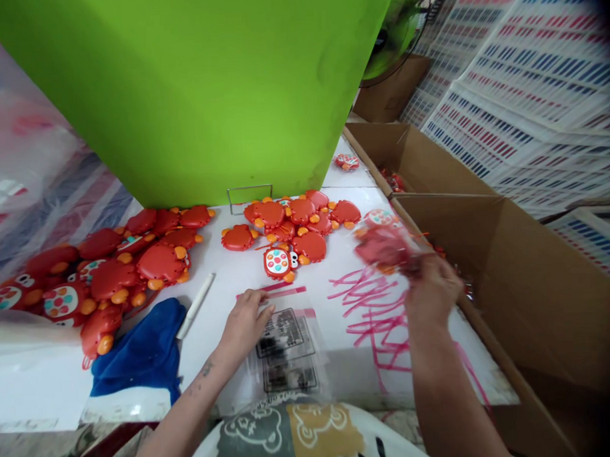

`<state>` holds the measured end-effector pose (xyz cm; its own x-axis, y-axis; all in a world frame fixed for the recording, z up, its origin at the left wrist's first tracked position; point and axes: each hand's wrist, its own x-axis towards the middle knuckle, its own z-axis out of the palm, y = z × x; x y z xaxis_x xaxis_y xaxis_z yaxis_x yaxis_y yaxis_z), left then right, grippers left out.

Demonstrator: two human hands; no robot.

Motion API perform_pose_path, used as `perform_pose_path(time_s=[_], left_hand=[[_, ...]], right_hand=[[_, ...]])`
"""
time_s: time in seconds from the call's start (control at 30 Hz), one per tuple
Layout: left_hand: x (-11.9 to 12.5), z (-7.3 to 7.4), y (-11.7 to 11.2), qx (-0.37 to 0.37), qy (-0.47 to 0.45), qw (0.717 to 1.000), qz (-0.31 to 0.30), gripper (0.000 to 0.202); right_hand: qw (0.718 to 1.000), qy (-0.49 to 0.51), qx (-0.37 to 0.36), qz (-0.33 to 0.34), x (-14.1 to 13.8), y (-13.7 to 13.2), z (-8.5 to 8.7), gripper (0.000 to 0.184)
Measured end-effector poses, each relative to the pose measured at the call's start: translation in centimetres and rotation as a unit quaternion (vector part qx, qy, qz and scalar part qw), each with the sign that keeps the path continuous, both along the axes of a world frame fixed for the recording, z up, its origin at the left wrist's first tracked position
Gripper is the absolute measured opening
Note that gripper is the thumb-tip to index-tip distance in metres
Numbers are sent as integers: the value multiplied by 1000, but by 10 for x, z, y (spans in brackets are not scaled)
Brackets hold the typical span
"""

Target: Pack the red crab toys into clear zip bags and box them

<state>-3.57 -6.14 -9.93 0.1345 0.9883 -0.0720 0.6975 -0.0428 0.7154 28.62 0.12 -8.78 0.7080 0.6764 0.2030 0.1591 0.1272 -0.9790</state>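
Your right hand [435, 280], right of centre in the frame, is blurred; it grasps a red toy [383, 246], just left of your fingers, near the rim of the open box [537, 274]. Another toy [382, 217], spotted, shows just above that one, also blurred.

Your left hand [244, 318], below centre, lies with fingers loosely bent at the top of the clear bags [286, 349], thumb apart from the forefinger; you cannot tell here whether it pinches one.

A middle pile [310, 245] of red toys sits at centre, below the green panel [220, 91]; most lie spots down, but the nearest shows its spotted shell. A bigger pile [111, 278] fills the left, with a blue cloth [139, 347] and a white pen [195, 305] just below and beside it. Pink scribbles [370, 299] mark the white table [340, 380] between your hands.
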Motion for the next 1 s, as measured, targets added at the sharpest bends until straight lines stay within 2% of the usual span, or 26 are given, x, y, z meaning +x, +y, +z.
perform_pose_path(time_s=[0.03, 0.07, 0.13, 0.2, 0.3, 0.33, 0.43, 0.53, 0.63, 0.73, 0.83, 0.93, 1.0], left_hand=[[2, -2, -2, 0, 49, 999, -13, 18], [5, -4, -3, -1, 94, 995, -22, 19], [12, -7, -5, 1, 176, 984, -29, 20], [19, -9, -4, 10, 239, 970, -33, 20], [25, -14, -4, 35, 290, 956, -38, 21], [25, -16, -4, 46, 299, 952, -37, 21], [26, -21, -6, 79, 313, 946, -31, 18], [26, -24, -7, 104, 306, 946, -21, 15], [26, -27, -6, 113, 286, 952, -6, 20], [25, -28, -3, 119, 273, 955, -7, 25], [25, -29, 1, 128, 283, 951, -13, 22], [26, -29, 2, 133, 295, 946, -16, 18], [27, -30, 2, 137, 292, 946, -15, 15]], right_hand=[[997, -7, 42, -62, 7, 3, 2, 30], [993, -20, 69, -90, 12, 7, 3, 33], [991, -78, 75, -80, 17, 18, 0, 39], [987, -146, 48, -44, 18, 37, -6, 43], [970, -237, -58, 3, 24, 81, -18, 47], [950, -285, -127, 22, 28, 97, -21, 49], [911, -335, -234, 53, 38, 140, -28, 54], [890, -343, -294, 64, 39, 159, -38, 53], [870, -364, -323, 77, 28, 152, -51, 51], [867, -378, -309, 98, 14, 132, -57, 52], [882, -362, -275, 124, 10, 112, -52, 57], [913, -308, -233, 134, 16, 96, -42, 61], [932, -262, -213, 130, 18, 86, -36, 56]])
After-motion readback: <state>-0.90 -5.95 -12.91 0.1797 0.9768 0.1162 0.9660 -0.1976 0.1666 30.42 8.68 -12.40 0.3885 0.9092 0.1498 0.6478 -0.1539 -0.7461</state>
